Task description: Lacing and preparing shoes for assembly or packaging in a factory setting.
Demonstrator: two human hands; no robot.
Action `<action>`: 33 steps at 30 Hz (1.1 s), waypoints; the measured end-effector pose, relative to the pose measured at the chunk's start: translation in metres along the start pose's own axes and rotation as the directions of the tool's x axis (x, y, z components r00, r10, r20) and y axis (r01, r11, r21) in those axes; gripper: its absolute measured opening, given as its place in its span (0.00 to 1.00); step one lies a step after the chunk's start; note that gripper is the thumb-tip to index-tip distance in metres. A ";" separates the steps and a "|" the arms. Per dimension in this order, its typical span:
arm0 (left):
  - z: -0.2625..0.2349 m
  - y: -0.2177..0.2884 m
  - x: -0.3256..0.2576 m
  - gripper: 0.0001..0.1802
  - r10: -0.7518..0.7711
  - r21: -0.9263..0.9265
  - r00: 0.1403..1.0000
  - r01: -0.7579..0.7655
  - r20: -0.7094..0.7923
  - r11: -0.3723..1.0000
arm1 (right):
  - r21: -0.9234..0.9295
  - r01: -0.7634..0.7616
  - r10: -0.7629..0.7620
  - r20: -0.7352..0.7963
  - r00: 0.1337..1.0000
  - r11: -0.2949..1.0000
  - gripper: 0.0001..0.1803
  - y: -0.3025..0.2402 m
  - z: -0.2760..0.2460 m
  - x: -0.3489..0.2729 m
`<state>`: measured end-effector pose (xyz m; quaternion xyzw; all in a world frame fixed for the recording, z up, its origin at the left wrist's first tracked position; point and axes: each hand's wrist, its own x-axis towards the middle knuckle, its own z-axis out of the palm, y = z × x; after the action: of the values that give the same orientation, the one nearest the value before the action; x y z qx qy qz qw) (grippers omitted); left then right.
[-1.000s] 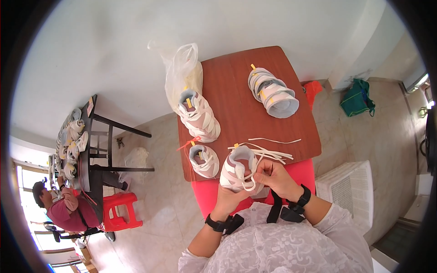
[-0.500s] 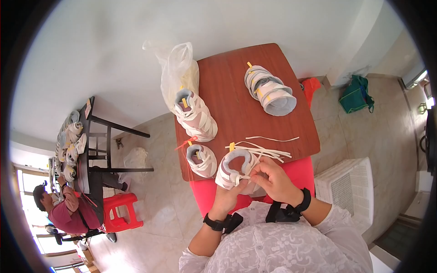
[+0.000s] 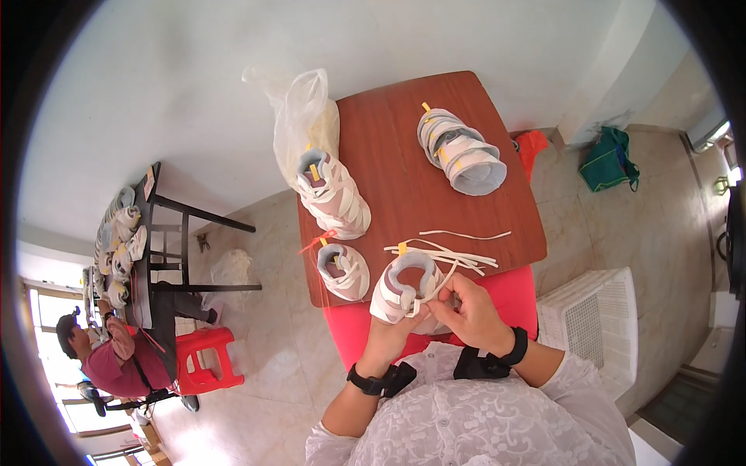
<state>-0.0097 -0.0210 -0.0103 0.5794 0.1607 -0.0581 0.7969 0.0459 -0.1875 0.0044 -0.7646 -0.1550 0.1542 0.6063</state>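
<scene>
Near the table's front edge, my left hand (image 3: 391, 339) grips a white and pale pink shoe upper (image 3: 386, 293) with a grey lining and a yellow tab. Its fingers wrap the near side and are partly hidden. My right hand (image 3: 474, 314) pinches a cream shoelace (image 3: 447, 278) at the upper's right side, close to the left thumb. Left of it stands a laced shoe upper (image 3: 353, 278), and behind that a stack of laced uppers (image 3: 342, 203). A bundle of loose laces (image 3: 470, 259) lies just beyond my hands, with a single lace (image 3: 466, 234) behind it.
Nested uppers (image 3: 478, 177) lie at the far right of the brown table (image 3: 396, 171). A clear plastic bag (image 3: 299, 109) is at its far left corner. A pink stool (image 3: 522, 303) and white basket (image 3: 622, 326) stand nearby. At left, a person (image 3: 116, 365) sits at another table.
The shoe upper has shifted slightly right and tilted a little. My right hand has moved slightly, and the lace now stands up in a loop beside its fingers.
</scene>
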 end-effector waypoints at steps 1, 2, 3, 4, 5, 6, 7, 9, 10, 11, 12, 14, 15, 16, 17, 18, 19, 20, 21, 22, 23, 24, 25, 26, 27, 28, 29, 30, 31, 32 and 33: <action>0.000 0.001 0.000 0.20 -0.006 -0.021 1.000 0.006 -0.005 1.000 | 0.001 -0.001 0.001 0.002 1.000 1.000 0.10 0.000 0.000 0.000; 0.000 0.002 0.000 0.21 -0.012 -0.042 1.000 0.012 -0.011 0.999 | 0.021 0.000 0.000 0.028 1.000 1.000 0.10 0.000 -0.002 0.000; 0.000 0.004 0.000 0.21 -0.014 -0.043 1.000 0.013 -0.010 0.999 | 0.039 -0.001 -0.001 0.051 0.999 0.999 0.11 0.000 -0.003 0.000; 0.000 0.006 0.000 0.20 -0.007 -0.008 1.000 0.007 -0.010 1.000 | 0.039 -0.002 0.000 0.051 0.999 0.999 0.11 0.001 -0.005 0.002; 0.001 0.008 0.000 0.20 0.000 0.028 1.000 0.000 -0.009 1.000 | 0.041 0.056 -0.059 0.081 0.995 0.998 0.10 0.002 -0.007 0.005; 0.001 0.009 0.000 0.20 -0.001 0.028 1.000 0.001 -0.007 1.000 | 0.045 0.115 -0.119 0.111 0.987 0.992 0.10 0.003 -0.008 0.006; 0.001 0.011 0.000 0.20 0.014 0.030 1.000 -0.014 -0.010 0.999 | 0.045 0.113 -0.118 0.109 0.987 0.993 0.10 0.002 -0.008 0.006; 0.002 0.012 0.000 0.19 0.031 0.031 0.999 -0.030 -0.015 0.999 | -0.034 0.167 -0.163 0.098 0.982 0.985 0.09 0.002 -0.009 0.006; 0.003 0.013 0.000 0.19 0.039 0.063 0.999 -0.037 -0.030 0.997 | -0.033 0.168 -0.164 0.101 0.981 0.985 0.09 0.002 -0.009 0.007; 0.004 0.013 0.000 0.19 0.047 0.094 0.998 -0.042 -0.045 0.995 | -0.044 0.183 -0.178 0.101 0.979 0.982 0.09 0.003 -0.009 0.007; 0.005 0.014 -0.001 0.19 0.047 0.094 0.998 -0.042 -0.046 0.995 | -0.055 0.196 -0.190 0.101 0.977 0.979 0.08 0.004 -0.009 0.007; 0.006 0.014 -0.002 0.19 0.055 0.120 0.996 -0.047 -0.065 0.992 | -0.059 0.171 -0.165 0.097 0.981 0.983 0.08 0.000 -0.009 0.005; 0.008 0.013 -0.002 0.19 0.055 0.121 0.996 -0.047 -0.064 0.992 | -0.062 0.146 -0.140 0.090 0.986 0.987 0.08 -0.001 -0.009 0.004; 0.010 0.012 -0.002 0.18 0.054 0.108 0.995 -0.045 -0.081 0.993 | -0.062 0.145 -0.140 0.089 0.986 0.987 0.08 -0.001 -0.007 0.003; 0.011 0.012 -0.002 0.18 0.054 0.095 0.994 -0.045 -0.098 0.995 | -0.036 0.128 -0.126 0.047 0.991 0.991 0.09 0.000 -0.005 0.002; 0.011 0.012 -0.002 0.18 0.055 0.095 0.994 -0.045 -0.098 0.994 | -0.010 0.111 -0.111 0.006 0.994 0.994 0.10 0.001 -0.004 0.001; 0.011 0.013 -0.001 0.18 0.056 0.092 0.994 -0.047 -0.091 0.995 | -0.010 0.112 -0.112 0.006 0.994 0.994 0.10 0.001 -0.003 0.000; 0.011 0.013 -0.001 0.18 0.056 0.090 0.995 -0.049 -0.083 0.995 | 0.023 0.080 -0.080 0.013 0.997 0.997 0.10 0.000 -0.003 0.000; 0.010 0.014 -0.001 0.18 0.056 0.090 0.995 -0.048 -0.082 0.995 | 0.055 0.046 -0.047 0.020 0.999 0.997 0.10 0.000 -0.003 -0.001; 0.009 0.016 -0.001 0.17 0.062 0.087 0.997 -0.058 -0.044 0.994 | 0.054 0.045 -0.046 0.018 0.999 0.998 0.10 0.002 -0.006 0.001; 0.008 0.017 -0.001 0.17 0.069 0.085 0.998 -0.068 -0.006 0.994 | 0.064 0.067 -0.071 0.072 0.995 0.996 0.10 0.004 -0.011 0.004; 0.008 0.016 -0.001 0.17 0.069 0.085 0.998 -0.068 -0.006 0.994 | 0.076 0.088 -0.098 0.128 0.987 0.993 0.10 0.005 -0.014 0.007; 0.008 0.015 -0.001 0.17 0.062 0.098 0.998 -0.060 -0.021 0.993 | 0.076 0.088 -0.098 0.128 0.987 0.993 0.10 0.004 -0.015 0.007; 0.007 0.014 -0.001 0.17 0.056 0.111 0.998 -0.052 -0.038 0.992 | 0.068 0.054 -0.063 0.151 0.987 0.996 0.10 0.000 -0.016 0.007; 0.007 0.014 0.000 0.17 0.057 0.110 0.998 -0.053 -0.035 0.993 | 0.059 0.019 -0.029 0.171 0.985 0.998 0.10 -0.002 -0.017 0.006; 0.007 0.014 0.000 0.20 0.044 0.125 0.999 -0.041 -0.023 0.991 | 0.057 0.020 -0.029 0.169 0.985 0.998 0.10 -0.001 -0.017 0.006; 0.006 0.014 0.000 0.23 0.030 0.140 0.999 -0.029 -0.011 0.990 | 0.063 0.015 -0.024 0.147 0.989 0.998 0.10 -0.001 -0.015 0.004; 0.007 0.015 0.000 0.23 0.031 0.140 0.999 -0.029 -0.014 0.990 | 0.072 0.011 -0.020 0.130 0.991 0.997 0.10 0.000 -0.014 0.003; 0.010 0.016 -0.001 0.23 0.043 0.116 0.999 -0.041 -0.018 0.992 | 0.073 0.011 -0.021 0.133 0.991 0.997 0.10 0.000 -0.013 0.002; 0.012 0.016 -0.001 0.23 0.055 0.092 0.998 -0.053 -0.022 0.994 | 0.059 0.009 -0.016 0.121 0.993 0.998 0.10 0.001 -0.012 0.001; 0.012 0.016 -0.002 0.23 0.055 0.092 0.998 -0.053 -0.023 0.994 | 0.045 0.005 -0.010 0.105 0.994 0.999 0.10 0.001 -0.012 0.000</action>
<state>-0.0046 -0.0269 0.0079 0.6202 0.1520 -0.0365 0.7687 0.0512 -0.1980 0.0062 -0.7411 -0.1862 0.1956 0.6147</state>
